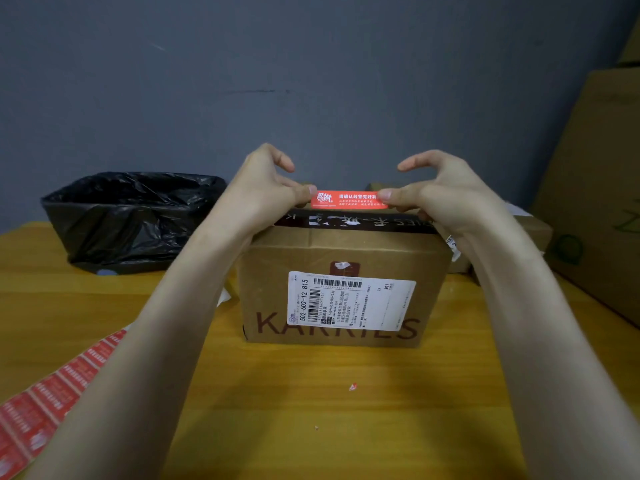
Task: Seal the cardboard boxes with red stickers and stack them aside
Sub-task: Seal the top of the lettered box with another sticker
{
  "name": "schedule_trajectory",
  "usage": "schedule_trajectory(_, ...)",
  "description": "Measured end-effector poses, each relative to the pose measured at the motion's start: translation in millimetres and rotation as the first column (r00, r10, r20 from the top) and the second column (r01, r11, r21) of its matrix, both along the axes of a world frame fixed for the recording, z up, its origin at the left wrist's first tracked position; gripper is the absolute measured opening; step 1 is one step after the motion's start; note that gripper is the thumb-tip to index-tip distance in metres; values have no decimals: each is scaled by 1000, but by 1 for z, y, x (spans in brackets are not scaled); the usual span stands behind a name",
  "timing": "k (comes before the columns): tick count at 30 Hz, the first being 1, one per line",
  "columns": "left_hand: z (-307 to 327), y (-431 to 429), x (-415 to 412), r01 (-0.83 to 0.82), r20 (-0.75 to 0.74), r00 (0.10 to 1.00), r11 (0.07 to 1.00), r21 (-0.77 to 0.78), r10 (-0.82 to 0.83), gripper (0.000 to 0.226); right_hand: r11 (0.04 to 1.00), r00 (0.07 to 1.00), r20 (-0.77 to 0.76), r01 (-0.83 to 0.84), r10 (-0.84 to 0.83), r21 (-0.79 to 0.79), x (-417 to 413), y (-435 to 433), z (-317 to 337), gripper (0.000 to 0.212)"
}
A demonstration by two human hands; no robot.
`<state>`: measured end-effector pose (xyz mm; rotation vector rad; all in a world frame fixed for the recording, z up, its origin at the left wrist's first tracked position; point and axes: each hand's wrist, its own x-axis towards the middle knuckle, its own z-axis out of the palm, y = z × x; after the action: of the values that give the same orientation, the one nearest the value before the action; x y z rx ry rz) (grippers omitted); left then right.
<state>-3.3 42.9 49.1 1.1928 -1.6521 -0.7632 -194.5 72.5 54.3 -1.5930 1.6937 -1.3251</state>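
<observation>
A brown cardboard box with a white shipping label and dark lettering stands on the yellow table in the middle of the view. Above its far top edge I hold a red sticker stretched flat. My left hand pinches the sticker's left end between thumb and finger. My right hand pinches its right end the same way. The remaining fingers of both hands are curled above the sticker. A strip of red stickers lies on the table at the lower left, partly under my left forearm.
A bin lined with a black plastic bag sits at the back left. Large cardboard boxes lean at the right, with smaller boxes behind the one I work on. A small red scrap lies on the wooden table.
</observation>
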Motion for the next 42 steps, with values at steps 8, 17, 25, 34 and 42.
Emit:
schedule_trajectory(8,-10,-9,-5,-51,203,977,995,-91,69,29,1000,995,-96,31,-30,5,8,-10,-8,22)
schedule_trajectory(17,-14,-11,-7,-89,293,946,981,-171,137,19,997,960,-268,82,-81,-7,13,-15,-13,21)
schedule_trajectory(25,-15,-12,-7,-92,315,938,981,-170,142,23,995,955,-282,94,-88,10,14,-14,-13,27)
schedule_trajectory(34,-16,-13,-8,-105,325,930,971,-213,172,24,993,950,-290,120,-119,-13,15,-14,-14,31)
schedule_trajectory(42,-18,-11,-10,-106,333,925,967,-231,180,22,991,936,-326,126,-133,-41,15,-16,-15,30)
